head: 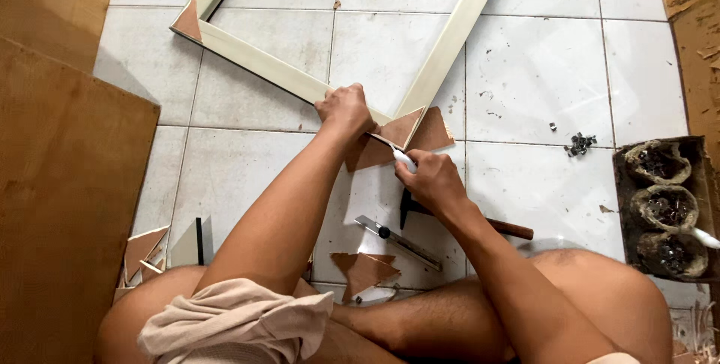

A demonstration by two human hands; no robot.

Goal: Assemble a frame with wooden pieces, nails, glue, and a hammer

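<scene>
A pale wooden frame (262,62) lies on the white tiled floor, its near corner pointing at me. My left hand (346,109) presses down on that corner. A brown triangular board piece (405,128) sits on the corner, over a larger brown piece (435,135) that sticks out beneath. My right hand (433,178) grips a small white-handled tool (403,158), its tip at the edge of the triangle. Another brown triangle (190,21) covers the frame's far left corner.
A utility knife (397,242) and a wooden-handled hammer (495,223) lie by my right forearm. Brown offcuts (365,269) lie near my legs, more scraps (146,251) at left. Large brown boards (67,184) stand left. A box with three nail-filled cups (664,210) sits right, loose nails (580,143) nearby.
</scene>
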